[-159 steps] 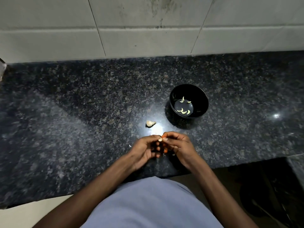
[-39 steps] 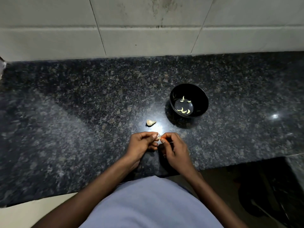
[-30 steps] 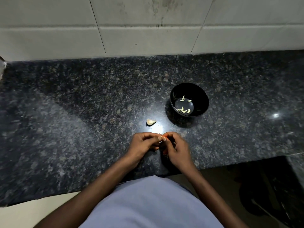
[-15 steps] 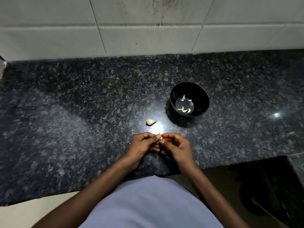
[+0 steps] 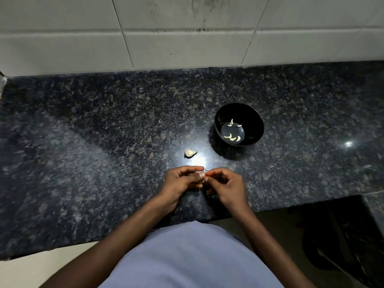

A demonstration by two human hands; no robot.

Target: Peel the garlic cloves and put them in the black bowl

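1. Both hands, left [image 5: 182, 180] and right [image 5: 225, 183], pinch a small clove [image 5: 201, 174] between curled fingers above the table [image 5: 83, 142]; it is mostly hidden and may slip.
2. Loose skin may land in the bowl [image 5: 257, 121].
3. An unpeeled clove [image 5: 190, 153] waits near the bowl and is easily knocked.

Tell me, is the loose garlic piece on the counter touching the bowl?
No, the garlic piece lies on the counter apart from the bowl, with bare granite between them.
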